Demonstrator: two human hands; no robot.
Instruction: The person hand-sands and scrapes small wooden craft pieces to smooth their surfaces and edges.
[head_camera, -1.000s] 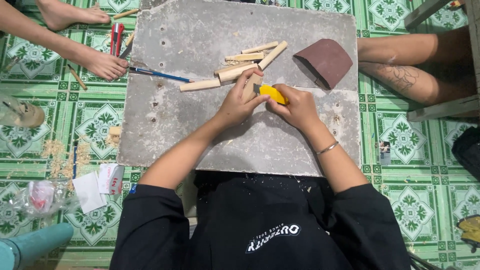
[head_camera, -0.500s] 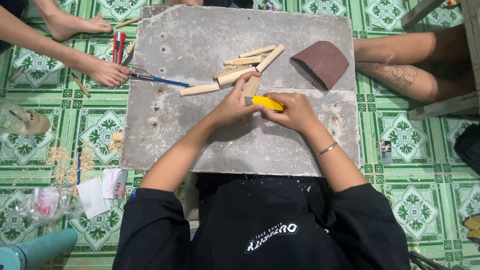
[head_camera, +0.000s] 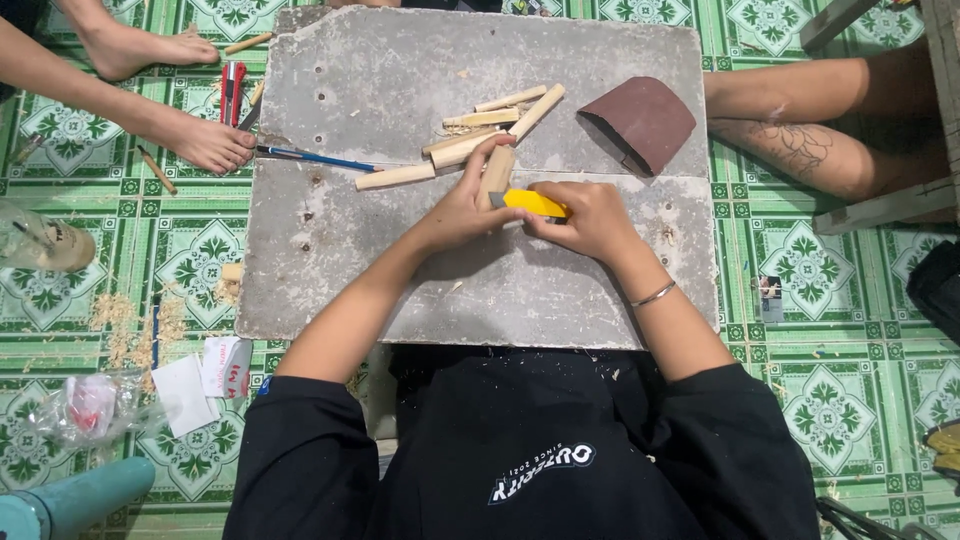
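Two hands meet mid-slab: left hand (head_camera: 462, 208) pinches a short pale wooden stick (head_camera: 497, 172), right hand (head_camera: 590, 218) grips a yellow plastic utility knife (head_camera: 532, 203), blade hidden against it; beyond, loose wooden sticks (head_camera: 470, 142) on the grey stone slab (head_camera: 400, 80)

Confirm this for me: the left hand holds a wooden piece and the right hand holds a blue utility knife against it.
Not quite. The head view shows the utility knife in the right hand is yellow, not blue. The left hand does hold the wooden piece.
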